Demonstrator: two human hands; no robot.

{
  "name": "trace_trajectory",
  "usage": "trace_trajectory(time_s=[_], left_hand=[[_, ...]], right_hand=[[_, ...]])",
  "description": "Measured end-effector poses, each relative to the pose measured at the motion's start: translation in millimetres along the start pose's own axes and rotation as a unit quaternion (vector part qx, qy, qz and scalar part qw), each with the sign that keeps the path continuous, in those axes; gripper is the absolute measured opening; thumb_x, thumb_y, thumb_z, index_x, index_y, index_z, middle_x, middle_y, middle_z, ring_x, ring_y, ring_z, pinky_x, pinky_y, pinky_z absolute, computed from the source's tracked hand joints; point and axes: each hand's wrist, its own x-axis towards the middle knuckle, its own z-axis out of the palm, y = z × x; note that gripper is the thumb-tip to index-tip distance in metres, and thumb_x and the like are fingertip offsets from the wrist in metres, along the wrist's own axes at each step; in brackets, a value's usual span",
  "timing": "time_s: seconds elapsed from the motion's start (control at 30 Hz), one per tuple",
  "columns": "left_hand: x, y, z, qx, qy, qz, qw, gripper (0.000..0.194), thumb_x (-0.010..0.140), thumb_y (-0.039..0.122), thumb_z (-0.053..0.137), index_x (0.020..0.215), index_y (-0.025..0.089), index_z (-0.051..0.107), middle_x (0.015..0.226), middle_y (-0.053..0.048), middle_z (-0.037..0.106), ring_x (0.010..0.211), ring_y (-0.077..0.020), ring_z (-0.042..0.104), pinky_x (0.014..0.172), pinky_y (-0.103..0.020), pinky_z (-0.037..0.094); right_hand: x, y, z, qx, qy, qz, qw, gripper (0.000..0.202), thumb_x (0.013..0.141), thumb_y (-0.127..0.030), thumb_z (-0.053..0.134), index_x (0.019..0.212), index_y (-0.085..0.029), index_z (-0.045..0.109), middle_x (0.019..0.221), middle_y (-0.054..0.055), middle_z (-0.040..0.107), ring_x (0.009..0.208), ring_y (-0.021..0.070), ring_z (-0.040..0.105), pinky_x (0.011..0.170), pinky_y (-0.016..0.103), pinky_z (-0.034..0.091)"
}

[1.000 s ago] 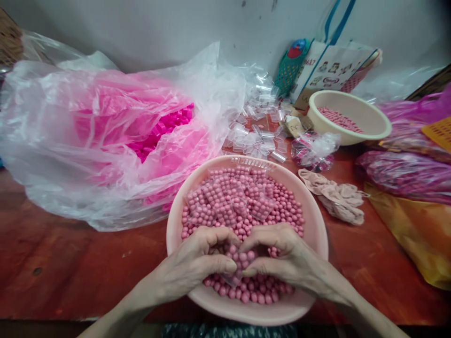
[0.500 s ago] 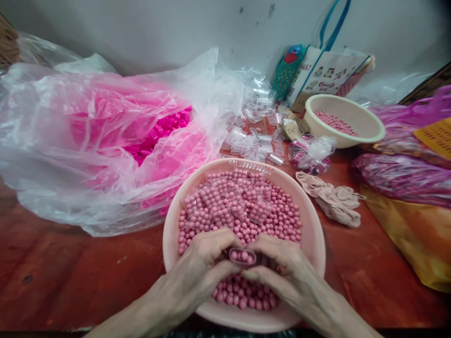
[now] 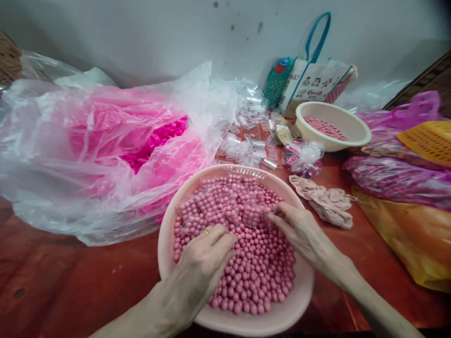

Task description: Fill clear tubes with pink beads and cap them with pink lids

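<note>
A pink basin full of round pink beads stands in front of me. Several clear cases filled with beads lie on the loose beads toward its far side. My left hand rests on the beads at the left, its fingers bent together and their tips partly hidden; whether anything is under them cannot be seen. My right hand is over the right side of the basin, its thumb and fingers pinched at the edge of a clear bead-filled case.
Clear plastic bags with bright pink pieces spread at the left. Behind the basin lie empty clear cases. At the right are a cream bowl of beads, a beige cloth, purple bags and a yellow bag.
My hands have moved apart from the small case they held together near the basin's front. The right went out to the far right cases, the left down onto the beads. The view shifted slightly.
</note>
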Motion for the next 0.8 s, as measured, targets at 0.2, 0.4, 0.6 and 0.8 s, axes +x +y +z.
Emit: trace_trajectory(time_s=[0.2, 0.4, 0.6, 0.8], left_hand=[[-2, -3, 3.8, 0.044, -0.062, -0.041, 0.996, 0.02, 0.089, 0.009, 0.045, 0.101, 0.018, 0.058, 0.102, -0.008, 0.061, 0.09, -0.0206, 0.06, 0.079, -0.035, 0.052], [-2, -13, -25.9, 0.009, 0.09, 0.011, 0.996, 0.014, 0.086, 0.007, 0.053, 0.095, 0.016, 0.06, 0.09, -0.003, 0.064, 0.087, -0.0148, 0.062, 0.082, -0.025, 0.049], [-23, -19, -55.0, 0.056, 0.028, 0.004, 0.998, 0.013, 0.088, 0.013, 0.052, 0.09, 0.02, 0.062, 0.091, 0.0, 0.067, 0.082, -0.0117, 0.065, 0.075, -0.015, 0.049], [-28, -20, -30.3, 0.044, -0.028, 0.015, 0.999, 0.018, 0.089, 0.014, 0.046, 0.087, 0.02, 0.063, 0.084, -0.001, 0.068, 0.075, -0.0143, 0.066, 0.07, -0.02, 0.052]], right_hand=[[14, 1, 23, -0.019, -0.013, -0.026, 0.999, 0.025, 0.087, -0.023, 0.045, 0.064, -0.022, 0.036, 0.061, 0.0, 0.05, 0.054, 0.0151, 0.046, 0.053, 0.028, 0.031], [6, -1, 15, -0.002, -0.008, -0.029, 1.0, 0.018, 0.087, -0.023, 0.05, 0.071, -0.021, 0.043, 0.069, 0.001, 0.055, 0.063, 0.0162, 0.052, 0.059, 0.028, 0.037], [-16, -5, -11, -0.047, -0.042, -0.043, 0.997, 0.014, 0.088, -0.023, 0.052, 0.075, -0.019, 0.053, 0.073, 0.003, 0.057, 0.065, 0.0182, 0.055, 0.059, 0.03, 0.038], [11, 18, -51, -0.109, 0.069, -0.031, 0.991, 0.015, 0.09, -0.029, 0.05, 0.084, -0.02, 0.059, 0.08, 0.003, 0.063, 0.072, 0.018, 0.059, 0.063, 0.028, 0.042]])
